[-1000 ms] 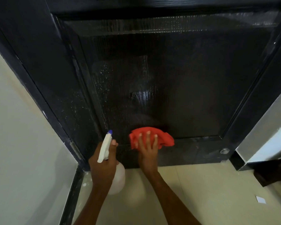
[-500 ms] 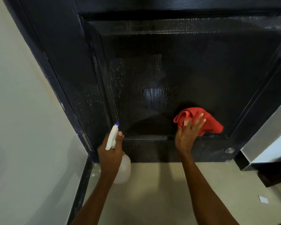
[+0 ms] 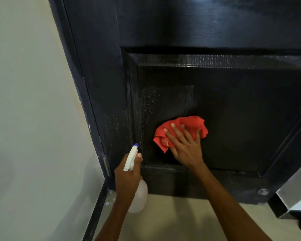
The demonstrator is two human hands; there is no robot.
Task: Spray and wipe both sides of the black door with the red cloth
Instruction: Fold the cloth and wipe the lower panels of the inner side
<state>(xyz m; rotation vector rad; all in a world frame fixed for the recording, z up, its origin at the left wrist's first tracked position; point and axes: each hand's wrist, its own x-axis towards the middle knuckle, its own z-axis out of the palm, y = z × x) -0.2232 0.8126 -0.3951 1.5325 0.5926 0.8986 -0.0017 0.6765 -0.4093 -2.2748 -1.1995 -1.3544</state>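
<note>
The black door (image 3: 241,105) fills the upper view, its lower recessed panel wet with spray droplets along the left side. My right hand (image 3: 185,145) presses the crumpled red cloth (image 3: 189,124) flat against the panel's lower left area, fingers spread and straight. Left of it, my left hand (image 3: 127,173) grips the neck of a white spray bottle (image 3: 131,159) with a blue nozzle pointing up at the door's left stile. The bottle's round body hangs below my hand.
A pale wall (image 3: 33,119) with a dark skirting runs along the left. Beige floor tiles (image 3: 181,218) lie below the door. A round metal door stop (image 3: 263,191) sits at the door's bottom right, beside a metallic-edged corner (image 3: 295,192).
My right hand swept the cloth right along the panel's bottom, then back left and a little higher. The view shifted right and down the door. My left hand kept its hold on the bottle.
</note>
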